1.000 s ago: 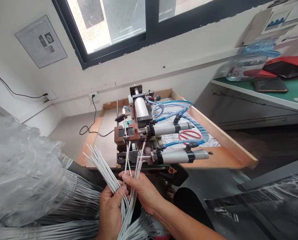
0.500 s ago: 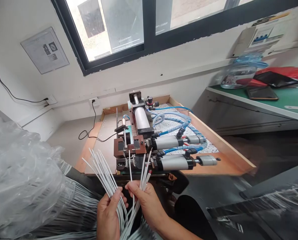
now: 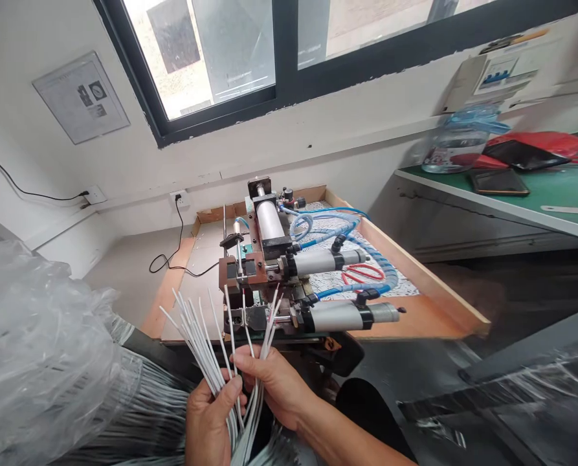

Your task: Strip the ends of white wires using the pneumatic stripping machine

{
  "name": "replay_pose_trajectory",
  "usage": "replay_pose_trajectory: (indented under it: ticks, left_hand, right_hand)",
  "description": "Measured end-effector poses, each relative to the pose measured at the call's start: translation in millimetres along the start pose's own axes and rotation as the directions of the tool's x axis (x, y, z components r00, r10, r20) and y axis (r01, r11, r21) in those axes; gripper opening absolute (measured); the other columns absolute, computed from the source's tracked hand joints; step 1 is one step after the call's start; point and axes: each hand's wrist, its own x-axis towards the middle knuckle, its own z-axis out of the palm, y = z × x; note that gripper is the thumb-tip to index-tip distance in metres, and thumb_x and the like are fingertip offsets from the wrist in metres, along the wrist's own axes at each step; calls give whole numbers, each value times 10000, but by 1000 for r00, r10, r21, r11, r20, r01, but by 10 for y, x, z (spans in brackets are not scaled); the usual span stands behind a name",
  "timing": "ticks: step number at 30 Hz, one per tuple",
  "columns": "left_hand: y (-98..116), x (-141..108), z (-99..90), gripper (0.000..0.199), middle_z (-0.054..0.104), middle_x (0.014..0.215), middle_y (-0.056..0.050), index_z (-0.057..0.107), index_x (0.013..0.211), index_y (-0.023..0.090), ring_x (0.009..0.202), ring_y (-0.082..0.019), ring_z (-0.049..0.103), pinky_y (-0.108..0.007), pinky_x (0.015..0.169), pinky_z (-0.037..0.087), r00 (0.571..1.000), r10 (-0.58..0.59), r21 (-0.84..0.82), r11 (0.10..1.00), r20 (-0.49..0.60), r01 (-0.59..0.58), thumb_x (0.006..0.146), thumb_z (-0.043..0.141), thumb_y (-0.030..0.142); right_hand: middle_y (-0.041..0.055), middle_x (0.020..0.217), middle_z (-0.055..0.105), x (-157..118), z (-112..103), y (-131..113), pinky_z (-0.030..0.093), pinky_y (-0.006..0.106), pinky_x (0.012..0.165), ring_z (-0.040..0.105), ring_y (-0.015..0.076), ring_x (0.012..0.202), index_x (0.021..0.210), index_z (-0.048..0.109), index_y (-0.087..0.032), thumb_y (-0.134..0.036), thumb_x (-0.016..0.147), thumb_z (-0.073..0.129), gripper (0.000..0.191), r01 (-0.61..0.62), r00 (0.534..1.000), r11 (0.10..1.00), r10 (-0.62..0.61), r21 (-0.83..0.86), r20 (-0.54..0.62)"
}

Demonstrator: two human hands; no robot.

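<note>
My left hand (image 3: pixel 210 414) is closed around a fanned bundle of thin white wires (image 3: pixel 199 343), thumb across them, free ends pointing up. Just to its right, my right hand (image 3: pixel 279 386) grips a smaller group of white wires (image 3: pixel 268 340), with thumb and forefinger pinching near a wire at the edge of the left bundle. The lower lengths of both groups run together below my hands. One wire (image 3: pixel 244 310) stands upright at the jaws of a pneumatic wire-stripping machine (image 3: pixel 254 268); some tips in front of it look bare or reddish.
Behind the machine lie blue air hoses (image 3: pixel 380 259) inside a wooden-edged tray (image 3: pixel 434 285). Plastic-wrapped wire bundles (image 3: pixel 138 401) are piled at left. A green table (image 3: pixel 560 188) at right bears a plastic jug (image 3: pixel 456 145) and a phone (image 3: pixel 498 181).
My right hand has moved left, close against my left hand. The machine's upper cylinder rod and jaw have shifted left, and a red hose shows behind it. The view has shifted slightly.
</note>
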Motion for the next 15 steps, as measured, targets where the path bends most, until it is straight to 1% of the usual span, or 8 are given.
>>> replay_pose_trajectory:
  ticks: [1, 2, 4, 6, 8, 11, 15]
  left_hand:
    - [3, 1, 1, 139, 593, 526, 11, 650, 626, 143, 463, -99, 504, -221, 462, 416, 1000, -3, -1, 1000, 7, 3, 530, 725, 211]
    - [7, 3, 2, 138, 593, 518, 8, 650, 617, 141, 464, -103, 506, -225, 462, 416, 1000, 1, -3, 1000, 12, -1, 531, 725, 218]
    - [12, 9, 2, 129, 591, 505, 3, 646, 597, 137, 473, -113, 514, -232, 476, 422, 1000, 19, -9, 1000, 20, -18, 550, 714, 236]
    - [11, 15, -5, 135, 602, 517, -9, 648, 601, 136, 493, -124, 532, -242, 501, 434, 1000, 26, -13, 1000, 5, -26, 578, 694, 261]
    - [4, 21, -15, 159, 617, 533, -21, 657, 627, 137, 510, -136, 547, -250, 507, 442, 1000, 5, -20, 1000, -22, -5, 597, 677, 292]
    - [-14, 28, -25, 185, 627, 531, -28, 670, 649, 142, 509, -143, 557, -255, 499, 448, 998, -43, -34, 999, -43, 41, 592, 674, 319]
    - [-29, 27, -20, 179, 629, 528, -22, 668, 636, 149, 495, -137, 554, -246, 477, 447, 997, -54, -64, 997, -48, 51, 567, 691, 312]
  right_hand:
    - [-58, 414, 446, -9, 2, 12, 280, 202, 381, 353, 68, 371, 597, 571, -140, -328, 549, 713, 241, -18, 1000, 1000, 18, 10, -3]
    - [-55, 414, 458, -25, 2, 28, 294, 206, 377, 367, 75, 368, 607, 572, -144, -335, 552, 710, 242, -11, 1000, 1000, 11, 15, -23]
    - [-41, 447, 496, -72, -12, 65, 337, 217, 404, 413, 87, 400, 632, 587, -140, -337, 573, 701, 235, 73, 995, 997, -73, -1, -74]
    - [-25, 487, 527, -126, -40, 97, 371, 225, 458, 447, 93, 449, 639, 599, -129, -328, 603, 689, 221, 174, 977, 984, -178, -41, -118]
    - [-10, 509, 553, -172, -73, 117, 375, 225, 488, 451, 90, 469, 638, 602, -121, -328, 643, 664, 217, 225, 958, 970, -237, -93, -159]
    - [4, 522, 576, -199, -104, 123, 352, 213, 487, 433, 78, 462, 653, 606, -111, -322, 669, 646, 215, 228, 941, 963, -256, -145, -220]
    - [2, 515, 564, -170, -100, 101, 324, 205, 462, 420, 75, 447, 633, 599, -110, -328, 658, 649, 225, 190, 952, 975, -211, -111, -221]
